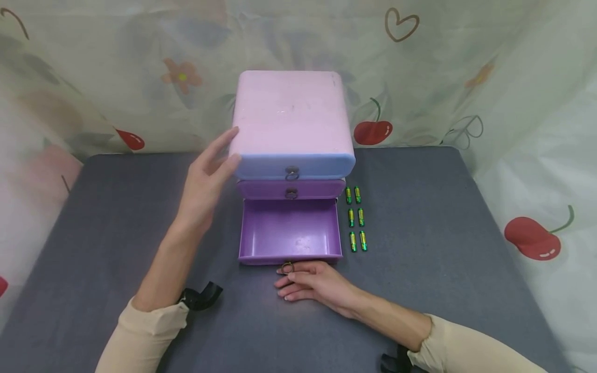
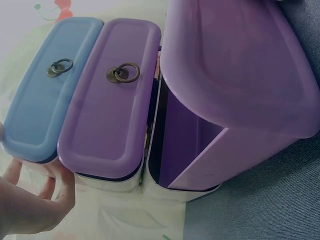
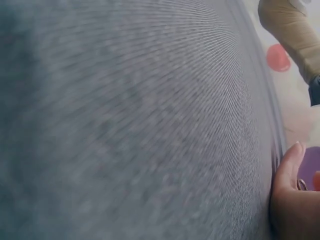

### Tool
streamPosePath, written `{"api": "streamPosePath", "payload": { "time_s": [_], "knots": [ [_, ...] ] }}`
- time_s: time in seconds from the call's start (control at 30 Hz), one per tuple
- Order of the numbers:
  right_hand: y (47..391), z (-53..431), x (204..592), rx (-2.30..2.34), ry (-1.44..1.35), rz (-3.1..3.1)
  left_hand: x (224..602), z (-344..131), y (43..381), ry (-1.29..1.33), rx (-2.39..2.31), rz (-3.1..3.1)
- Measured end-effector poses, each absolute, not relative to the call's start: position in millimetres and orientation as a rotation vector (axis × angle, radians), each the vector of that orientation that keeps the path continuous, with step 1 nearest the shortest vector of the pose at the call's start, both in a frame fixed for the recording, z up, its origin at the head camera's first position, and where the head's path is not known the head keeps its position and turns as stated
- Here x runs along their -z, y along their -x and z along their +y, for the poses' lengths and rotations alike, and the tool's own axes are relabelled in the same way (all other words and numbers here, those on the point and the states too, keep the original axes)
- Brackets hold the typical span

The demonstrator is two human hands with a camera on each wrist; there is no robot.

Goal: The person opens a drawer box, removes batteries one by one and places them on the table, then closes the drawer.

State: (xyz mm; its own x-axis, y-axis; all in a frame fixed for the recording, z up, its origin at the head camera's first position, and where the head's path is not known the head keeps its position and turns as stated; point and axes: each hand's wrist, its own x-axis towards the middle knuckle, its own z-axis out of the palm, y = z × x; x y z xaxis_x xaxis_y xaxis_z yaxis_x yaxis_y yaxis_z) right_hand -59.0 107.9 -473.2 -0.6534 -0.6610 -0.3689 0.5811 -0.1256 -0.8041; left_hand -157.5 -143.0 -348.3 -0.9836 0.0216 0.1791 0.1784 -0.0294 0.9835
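A small drawer cabinet (image 1: 291, 114) with a pink top stands at the back of the table. Its blue top drawer (image 1: 266, 167) and purple middle drawer (image 1: 261, 189) are closed, each with a metal ring pull. The purple bottom drawer (image 1: 291, 228) is pulled out, and its inside shows bare. My left hand (image 1: 201, 181) rests against the cabinet's left side with fingers extended, also seen low in the left wrist view. My right hand (image 1: 317, 285) is at the bottom drawer's front, thumb and forefinger at its ring pull (image 3: 301, 185), the forefinger hooked in it.
Several green and yellow batteries (image 1: 352, 217) lie in two columns on the grey tabletop (image 1: 429, 223), right of the cabinet. A patterned curtain (image 1: 298, 36) hangs behind and at both sides. Black wrist straps (image 1: 202, 296) are on both arms.
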Motion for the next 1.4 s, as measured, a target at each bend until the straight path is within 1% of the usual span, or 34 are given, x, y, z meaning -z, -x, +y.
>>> {"api": "streamPosePath", "payload": {
  "time_s": [0.3, 0.67, 1.07, 1.4],
  "knots": [
    [61, 97, 473, 1.901, 0.028, 1.214, 348, -143, 158, 0.227, 2.166, -2.105],
    [59, 92, 475, 1.907, -0.017, 1.293, 349, -143, 158, 0.231, 2.184, -2.085],
    [63, 93, 474, 1.902, 0.011, 1.415, 349, -143, 158, 0.228, 2.163, -2.109],
    [76, 100, 472, 1.894, 0.041, 1.448, 349, -144, 158, 0.221, 2.153, -2.117]
  ]
}}
